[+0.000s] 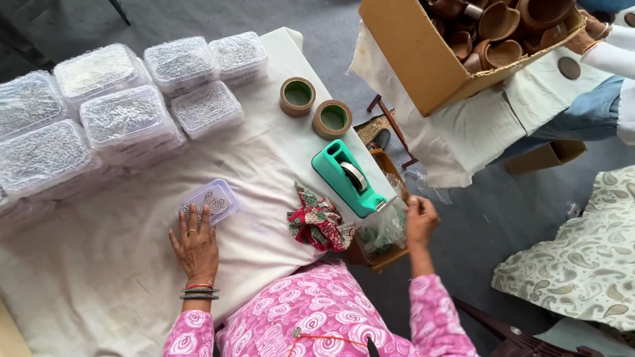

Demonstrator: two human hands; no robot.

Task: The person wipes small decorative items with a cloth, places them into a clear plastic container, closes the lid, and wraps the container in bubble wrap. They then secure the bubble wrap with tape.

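Note:
My left hand (194,243) lies flat on the white cloth, fingertips on the near edge of a small clear plastic box (210,201) with a patterned item inside. My right hand (420,219) is off the table's right edge, fingers closed beside the front end of a teal tape dispenser (348,177) and above a clear plastic bag (383,231) in a low cardboard box. What the right fingers pinch is too small to tell. A red, green and white patterned cloth (319,223) lies crumpled between my hands.
Several lidded clear boxes (122,116) are stacked at the far left. Two brown tape rolls (315,108) sit near the table's far edge. A cardboard box of clay lamps (463,46) stands at the upper right, with another person's sleeve (612,56) beside it.

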